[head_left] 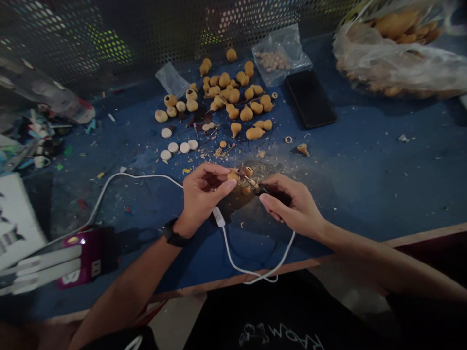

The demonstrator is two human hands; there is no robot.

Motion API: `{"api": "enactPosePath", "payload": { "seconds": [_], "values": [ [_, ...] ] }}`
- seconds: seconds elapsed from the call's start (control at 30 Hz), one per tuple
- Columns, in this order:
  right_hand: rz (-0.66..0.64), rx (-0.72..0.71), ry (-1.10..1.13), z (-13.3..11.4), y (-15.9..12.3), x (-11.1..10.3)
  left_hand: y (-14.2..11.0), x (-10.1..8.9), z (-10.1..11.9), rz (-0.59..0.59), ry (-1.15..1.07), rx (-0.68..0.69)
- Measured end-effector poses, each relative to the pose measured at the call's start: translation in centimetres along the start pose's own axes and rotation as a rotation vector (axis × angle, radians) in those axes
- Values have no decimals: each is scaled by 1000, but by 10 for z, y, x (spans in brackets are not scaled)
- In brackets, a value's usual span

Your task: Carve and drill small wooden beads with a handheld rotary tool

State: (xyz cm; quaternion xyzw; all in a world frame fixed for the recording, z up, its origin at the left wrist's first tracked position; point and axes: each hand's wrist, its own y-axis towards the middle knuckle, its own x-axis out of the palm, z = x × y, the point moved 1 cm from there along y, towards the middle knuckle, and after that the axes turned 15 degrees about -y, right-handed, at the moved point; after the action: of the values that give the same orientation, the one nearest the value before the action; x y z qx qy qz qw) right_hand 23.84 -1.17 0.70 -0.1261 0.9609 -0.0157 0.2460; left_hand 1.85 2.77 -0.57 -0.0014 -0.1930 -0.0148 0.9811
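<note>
Between the fingertips of my left hand (206, 189) is a small tan gourd (233, 176), pinched by thumb and fingers. My right hand (292, 201) grips a dark rotary tool (260, 189) whose narrow tip points left at the gourd; whether tip and gourd touch is too small to tell. A cut gourd piece with a dark opening (248, 171) is seen just beyond the tip. From my right hand a white cable (233, 260) loops down near the table edge, with an inline switch (219, 217) below my left hand.
Several small gourds (246, 113) lie beyond my hands, with white discs (184, 147) left of them. A black phone (310, 98), a bag of small pieces (273, 61) and a large bag of gourds (394, 68) sit farther right. A purple power box (85, 255) stands at left.
</note>
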Motion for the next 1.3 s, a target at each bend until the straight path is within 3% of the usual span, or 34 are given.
{"api": "enactPosePath", "payload": {
  "seconds": [0.53,1.3],
  "values": [
    [-6,-28,-35,1,0,0,-1,1,1,-62,-46,27],
    [16,-29,-10,1,0,1,1,0,0,-50,4,39]
  ]
}}
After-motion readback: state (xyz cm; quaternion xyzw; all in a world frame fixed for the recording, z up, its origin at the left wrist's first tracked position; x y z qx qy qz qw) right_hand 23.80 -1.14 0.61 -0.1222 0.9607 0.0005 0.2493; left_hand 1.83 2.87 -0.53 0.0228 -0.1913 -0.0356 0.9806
